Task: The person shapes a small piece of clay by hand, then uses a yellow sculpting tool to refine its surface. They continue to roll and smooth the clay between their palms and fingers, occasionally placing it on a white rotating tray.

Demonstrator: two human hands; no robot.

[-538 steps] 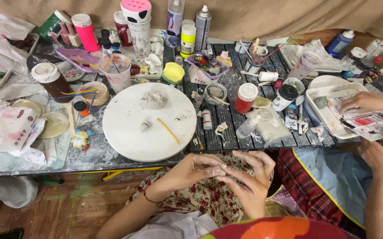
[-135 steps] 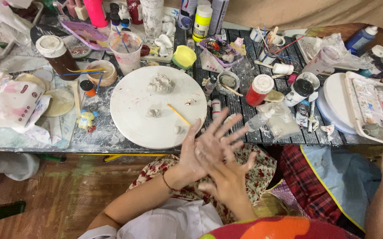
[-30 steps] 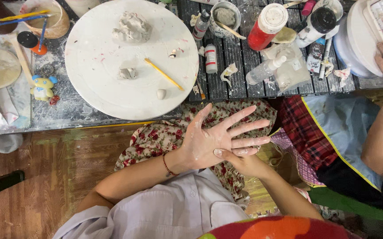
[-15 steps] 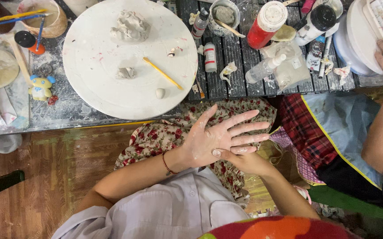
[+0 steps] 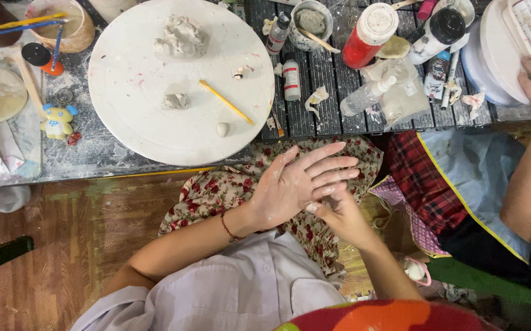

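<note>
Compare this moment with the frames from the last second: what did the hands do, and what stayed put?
The left hand tilted a little flatter over the right hand, palms still pressed together above the floral lap; the fingers closed up slightly. Nothing was picked up or released. The round white board, its clay lump and the yellow stick lie as before.

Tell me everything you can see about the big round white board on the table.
The round white board is a flat disc, matt and dusty, with faint pink smears. It lies flat on the dark, powder-covered table, its near edge reaching the table's front edge. On it rest a large grey clay lump near the far side, a smaller clay piece at the middle, a little pale ball, and a thin yellow stick lying diagonally. Neither hand touches it.
</note>
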